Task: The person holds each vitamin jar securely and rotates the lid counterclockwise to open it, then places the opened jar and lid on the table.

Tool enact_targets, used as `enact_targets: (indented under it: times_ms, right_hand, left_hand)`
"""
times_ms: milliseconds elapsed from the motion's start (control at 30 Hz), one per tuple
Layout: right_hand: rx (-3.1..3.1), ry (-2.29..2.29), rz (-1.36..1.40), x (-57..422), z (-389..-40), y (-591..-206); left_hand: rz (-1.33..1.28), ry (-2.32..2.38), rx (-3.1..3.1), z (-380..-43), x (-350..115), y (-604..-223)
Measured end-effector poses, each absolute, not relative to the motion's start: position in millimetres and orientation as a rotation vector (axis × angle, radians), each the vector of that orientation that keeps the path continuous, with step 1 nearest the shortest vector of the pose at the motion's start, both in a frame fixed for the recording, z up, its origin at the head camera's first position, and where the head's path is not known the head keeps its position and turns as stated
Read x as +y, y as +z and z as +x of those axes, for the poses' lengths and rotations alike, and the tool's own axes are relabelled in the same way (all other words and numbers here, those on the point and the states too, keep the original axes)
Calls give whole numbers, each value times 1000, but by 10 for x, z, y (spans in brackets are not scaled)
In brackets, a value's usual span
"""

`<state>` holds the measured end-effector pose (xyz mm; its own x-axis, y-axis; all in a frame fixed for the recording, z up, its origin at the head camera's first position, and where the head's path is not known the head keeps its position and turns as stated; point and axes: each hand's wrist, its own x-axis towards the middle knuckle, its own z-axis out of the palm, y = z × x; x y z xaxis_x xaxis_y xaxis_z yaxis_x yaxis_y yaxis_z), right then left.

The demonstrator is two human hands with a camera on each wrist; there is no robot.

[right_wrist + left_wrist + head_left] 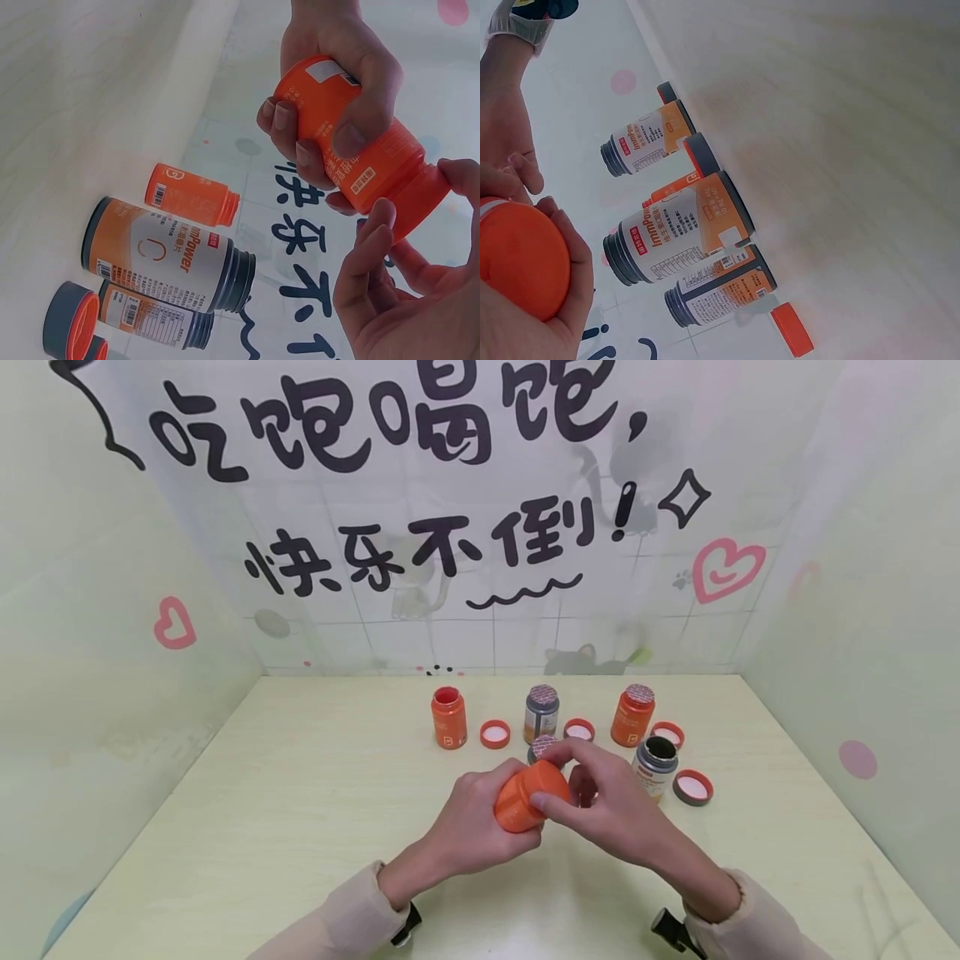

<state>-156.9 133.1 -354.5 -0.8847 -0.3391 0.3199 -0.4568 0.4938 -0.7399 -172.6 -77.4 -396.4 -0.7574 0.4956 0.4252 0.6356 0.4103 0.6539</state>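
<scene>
Tilted above the table, an orange bottle (pixel 360 139) lies in my left hand (pixel 476 822), whose fingers and thumb wrap round its body. My right hand (pixel 611 802) pinches the bottle's orange cap (pixel 412 206) between thumb and fingers. The cap sits on the bottle's neck. Behind the hands stands a grey bottle with a patterned seal (pixel 542 747), mostly hidden in the head view; its label faces the left wrist camera. Beside my right hand is an open grey bottle (pixel 655 768) with a dark mouth.
At the back stand an open orange bottle (pixel 448 722), a sealed grey bottle (pixel 541 717) and a sealed orange bottle (pixel 633 718). Several caps lie upturned near them, among them a red one (pixel 495 734) and a grey-rimmed one (pixel 693 787). Walls (pixel 847 693) enclose the table.
</scene>
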Motion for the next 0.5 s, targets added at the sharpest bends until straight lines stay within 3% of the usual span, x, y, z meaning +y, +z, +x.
enact_targets:
  times_ms: [367,500]
  right_hand:
    - [-2492,1354,946,1364,-1559,-3547]
    - [-2509,1350,915,1361,-1557,-3549]
  left_hand:
    - [-990,-1243,-2510,-1727,-774,-3970]
    - [-996,-1246,-2505,-1727,-770,-3968]
